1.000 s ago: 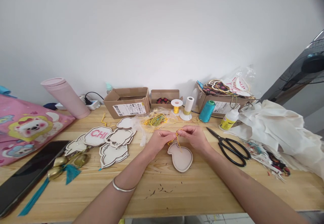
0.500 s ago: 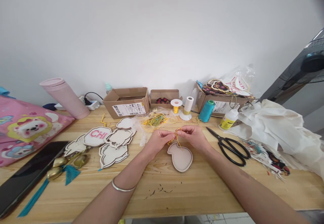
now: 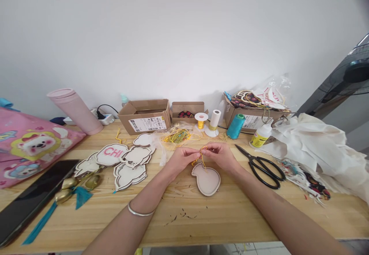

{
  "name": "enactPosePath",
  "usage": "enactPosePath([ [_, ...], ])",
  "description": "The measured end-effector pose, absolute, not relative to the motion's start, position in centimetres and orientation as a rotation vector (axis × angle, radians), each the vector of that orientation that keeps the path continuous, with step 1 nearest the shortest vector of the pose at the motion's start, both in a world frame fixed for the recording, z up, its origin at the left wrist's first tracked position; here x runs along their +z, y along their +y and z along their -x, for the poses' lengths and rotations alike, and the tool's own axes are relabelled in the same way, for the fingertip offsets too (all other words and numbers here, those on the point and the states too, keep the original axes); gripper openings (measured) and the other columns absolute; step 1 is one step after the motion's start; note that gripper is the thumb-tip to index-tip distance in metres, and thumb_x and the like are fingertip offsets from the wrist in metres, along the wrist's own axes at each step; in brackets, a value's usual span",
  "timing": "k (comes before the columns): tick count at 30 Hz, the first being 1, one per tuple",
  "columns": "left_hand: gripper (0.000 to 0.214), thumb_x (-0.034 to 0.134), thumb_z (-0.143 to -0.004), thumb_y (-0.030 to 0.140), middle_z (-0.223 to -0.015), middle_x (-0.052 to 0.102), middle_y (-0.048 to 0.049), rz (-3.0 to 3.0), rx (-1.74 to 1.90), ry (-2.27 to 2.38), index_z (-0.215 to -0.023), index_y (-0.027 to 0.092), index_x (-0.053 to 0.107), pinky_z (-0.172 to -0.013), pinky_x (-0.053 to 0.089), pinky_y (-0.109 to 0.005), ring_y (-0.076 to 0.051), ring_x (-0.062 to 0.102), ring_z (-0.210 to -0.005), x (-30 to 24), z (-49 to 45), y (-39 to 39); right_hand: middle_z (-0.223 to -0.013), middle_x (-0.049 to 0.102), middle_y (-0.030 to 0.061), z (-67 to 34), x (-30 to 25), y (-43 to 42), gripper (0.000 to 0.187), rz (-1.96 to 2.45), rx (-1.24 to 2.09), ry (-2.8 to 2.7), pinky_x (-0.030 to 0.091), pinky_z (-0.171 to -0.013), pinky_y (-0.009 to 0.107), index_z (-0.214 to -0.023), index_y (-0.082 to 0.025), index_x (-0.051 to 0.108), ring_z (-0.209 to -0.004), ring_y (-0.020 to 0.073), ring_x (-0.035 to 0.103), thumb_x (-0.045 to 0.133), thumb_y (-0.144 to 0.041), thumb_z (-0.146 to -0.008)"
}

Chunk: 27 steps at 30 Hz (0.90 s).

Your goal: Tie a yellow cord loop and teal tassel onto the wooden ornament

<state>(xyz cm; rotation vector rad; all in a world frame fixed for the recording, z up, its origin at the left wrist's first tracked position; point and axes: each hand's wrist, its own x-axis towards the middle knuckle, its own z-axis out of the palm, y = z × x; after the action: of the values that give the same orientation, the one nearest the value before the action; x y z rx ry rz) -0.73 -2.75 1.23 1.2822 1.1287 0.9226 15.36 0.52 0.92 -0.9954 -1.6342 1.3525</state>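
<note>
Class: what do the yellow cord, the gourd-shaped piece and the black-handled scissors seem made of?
Yellow cord: probably textile, matt; it bends softly.
Gourd-shaped piece: perhaps pale, matt wood, given its stiff-looking, dark-edged rim.
Scissors: blades apparently metal, from their thin, dark grey look; smooth black handles, plastic or coated metal.

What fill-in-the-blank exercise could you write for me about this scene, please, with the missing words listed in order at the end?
1. The left hand and the right hand pinch a cord coloured ____.
2. The arm wearing the bracelet is the person's ____ one.
3. The scissors have handles coloured ____.
4. The flask beside the bag is coloured ____.

Missing words: yellow; left; black; pink.
</note>
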Motion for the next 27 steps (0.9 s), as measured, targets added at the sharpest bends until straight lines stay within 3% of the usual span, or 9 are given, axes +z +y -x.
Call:
enactPosePath([
  [7,0.028,0.060,-0.066,0.037,-0.067,0.063,-0.0003,-1.294,0.940,1.170,-0.084,0.017,0.070,-0.061,0.035,-0.023,-0.010,0.046,-0.061,1.4,0.6,-2.8,-0.066,0.060,0.0009,-15.4,0.7,0.6,0.024,1.018,1.317,-1.672,0.038,-0.056,0.025,-0.068,-0.016,0.066,-0.058,0.0098,0.047,0.065,-0.039,-0.061],
  [14,0.029,0.059,-0.067,0.038,-0.061,0.060,-0.0005,-1.291,0.956,1.174,-0.080,0.015,0.071,-0.056,0.033,-0.022,-0.010,0.044,-0.057,1.2,0.6,-2.8,-0.067,0.059,0.0027,-15.5,0.1,0.7,0.018,1.012,1.014,-1.827,0.034,-0.050,0.024,-0.071,-0.018,0.069,-0.056,0.0099,0.043,0.064,-0.035,-0.067],
  [19,0.030,0.058,-0.068,0.038,-0.066,0.063,-0.0015,-1.297,0.965,1.185,-0.083,0.015,0.070,-0.058,0.033,-0.022,-0.010,0.045,-0.061,1.2,0.7,-2.8,-0.068,0.060,0.0028,-15.5,0.1,0.8,0.014,1.015,1.024,-1.838,0.035,-0.051,0.024,-0.070,-0.017,0.068,-0.057,0.0102,0.046,0.063,-0.031,-0.068],
  [23,0.031,0.056,-0.069,0.040,-0.056,0.057,0.0014,-1.345,0.919,1.258,-0.082,0.015,0.070,-0.051,0.029,-0.021,-0.009,0.041,-0.053,1.3,0.7,-2.8,-0.066,0.059,0.0019,-15.4,0.0,0.7,0.016,1.037,1.029,-1.845,0.032,-0.047,0.022,-0.069,-0.017,0.067,-0.053,0.0085,0.041,0.063,-0.033,-0.068],
  [27,0.029,0.056,-0.069,0.039,-0.061,0.062,-0.0005,-1.362,0.924,1.249,-0.076,0.015,0.071,-0.056,0.035,-0.022,-0.011,0.048,-0.058,1.3,0.9,-2.6,-0.064,0.058,0.0012,-15.4,-0.3,0.8,0.020,1.031,1.010,-1.871,0.032,-0.046,0.022,-0.068,-0.016,0.065,-0.051,0.0080,0.039,0.060,-0.036,-0.069],
])
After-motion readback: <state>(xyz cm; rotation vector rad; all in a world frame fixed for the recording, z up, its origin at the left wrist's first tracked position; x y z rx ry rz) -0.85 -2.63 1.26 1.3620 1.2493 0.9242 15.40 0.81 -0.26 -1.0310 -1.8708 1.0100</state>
